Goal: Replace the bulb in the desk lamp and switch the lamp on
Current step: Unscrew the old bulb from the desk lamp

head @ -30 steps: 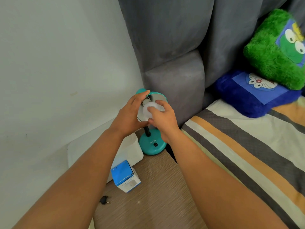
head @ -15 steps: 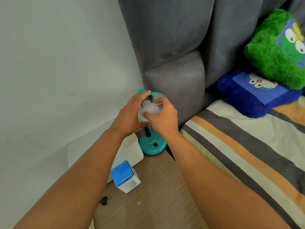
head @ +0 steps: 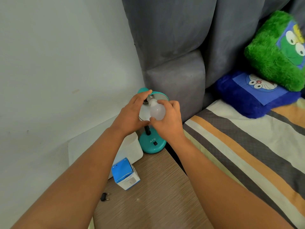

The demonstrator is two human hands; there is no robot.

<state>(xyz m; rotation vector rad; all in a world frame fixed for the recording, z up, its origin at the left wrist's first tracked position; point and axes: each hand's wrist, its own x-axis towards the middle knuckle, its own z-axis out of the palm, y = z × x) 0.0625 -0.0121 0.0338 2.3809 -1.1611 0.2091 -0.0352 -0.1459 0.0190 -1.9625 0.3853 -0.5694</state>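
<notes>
- Beside the nightstand [head: 158, 195], on its right, a bed [head: 247, 146] with striped sheets was seen, backed by a grey headboard [head: 173, 38].
- Against the headboard a green pillow [head: 274, 52] was propped over a blue pillow [head: 254, 96].
- At the far right corner of the nightstand a teal lamp [head: 152, 143] was stood, its shade [head: 160, 95] tipped up toward the camera.
- Just left of the lamp base a white box [head: 132, 149] was placed, partly hidden by the left forearm.
- The shade was gripped from the left by the left hand [head: 130, 116], fingers curled over its rim.
- The right hand [head: 168, 119] was closed around the bulb [head: 156, 109], thumb below and fingers over the top.
- Nearer the camera a small blue-topped carton [head: 125, 174] was set upright.
- The bulb was held at the shade's mouth, its metal screw base exposed and pointed at the socket; whether any thread was engaged could not be told.
- A black plug [head: 104, 197] was laid loose near the left edge.
</notes>
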